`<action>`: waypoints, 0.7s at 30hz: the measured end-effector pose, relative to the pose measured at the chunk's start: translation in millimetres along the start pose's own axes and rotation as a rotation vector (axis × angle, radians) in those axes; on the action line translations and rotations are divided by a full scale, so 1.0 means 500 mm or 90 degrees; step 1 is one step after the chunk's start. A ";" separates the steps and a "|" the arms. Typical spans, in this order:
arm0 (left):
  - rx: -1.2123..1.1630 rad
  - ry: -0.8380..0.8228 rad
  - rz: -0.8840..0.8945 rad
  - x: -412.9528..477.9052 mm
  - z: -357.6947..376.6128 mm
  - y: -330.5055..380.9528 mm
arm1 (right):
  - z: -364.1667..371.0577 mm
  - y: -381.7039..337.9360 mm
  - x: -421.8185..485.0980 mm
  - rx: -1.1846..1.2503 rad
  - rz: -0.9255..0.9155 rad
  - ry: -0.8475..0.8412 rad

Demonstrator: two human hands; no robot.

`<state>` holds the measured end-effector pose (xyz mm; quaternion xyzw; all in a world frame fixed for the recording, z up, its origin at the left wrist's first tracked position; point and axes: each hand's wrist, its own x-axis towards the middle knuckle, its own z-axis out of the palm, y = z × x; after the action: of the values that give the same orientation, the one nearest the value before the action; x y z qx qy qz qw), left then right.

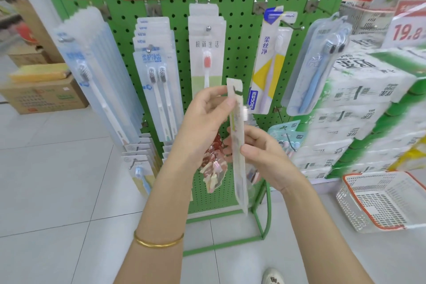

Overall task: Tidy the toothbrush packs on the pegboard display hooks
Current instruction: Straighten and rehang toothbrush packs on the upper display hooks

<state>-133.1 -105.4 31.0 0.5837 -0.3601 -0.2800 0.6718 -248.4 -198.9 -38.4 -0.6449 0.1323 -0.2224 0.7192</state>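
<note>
the left hand [202,110] pinches the top of a thin toothbrush pack [239,168], the right hand [260,147] holds its middle, in front of the green pegboard [242,53]. it looks light, flat, bendy and a bit slippery, so hold the top by its hole.

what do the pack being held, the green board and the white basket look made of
Pack: seemingly thin pale card under glossy clear film; seen edge on, so unsure.
Board: probably painted sheet metal, matte green, punched with even holes.
Basket: moulded plastic, white lattice walls, orange rim.
</note>
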 end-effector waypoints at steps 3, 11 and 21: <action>0.064 0.075 0.074 -0.002 -0.012 0.026 | 0.025 -0.047 0.025 -0.141 -0.060 0.138; 0.087 0.166 0.204 0.013 -0.023 0.079 | 0.105 -0.125 0.080 -0.368 -0.150 0.376; 0.125 0.241 0.242 0.026 -0.028 0.075 | 0.149 -0.121 0.121 -0.465 -0.175 0.448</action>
<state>-115.8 -101.5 69.2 0.6096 -0.3569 0.0013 0.7078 -169.8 -168.1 37.3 -0.7514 0.3491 -0.4570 0.3236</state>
